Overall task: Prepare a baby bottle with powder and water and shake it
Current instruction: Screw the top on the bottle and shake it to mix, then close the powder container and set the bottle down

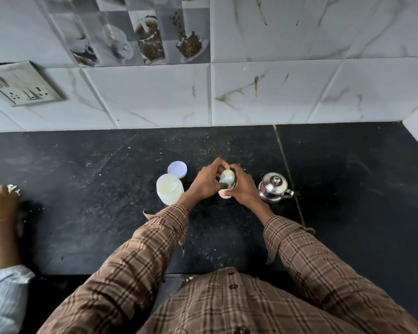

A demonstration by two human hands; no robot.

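A dark stone bench (82, 213) runs under a tiled wall (275, 92). On it, left of centre, stands a white powder jar (169, 191) sealed with foil, its lilac lid (177, 169) just behind. A steel pot (273, 188) sits right. Between them, the left hand (204, 183) and right hand (244, 189) hold the baby bottle (226, 183), fingers (217, 162) curled round its top.

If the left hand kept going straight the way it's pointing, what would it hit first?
The left hand points up and right, onto the baby bottle it already grips, so the bottle comes first. The right hand wraps the far side. Depth is hard to judge from above.
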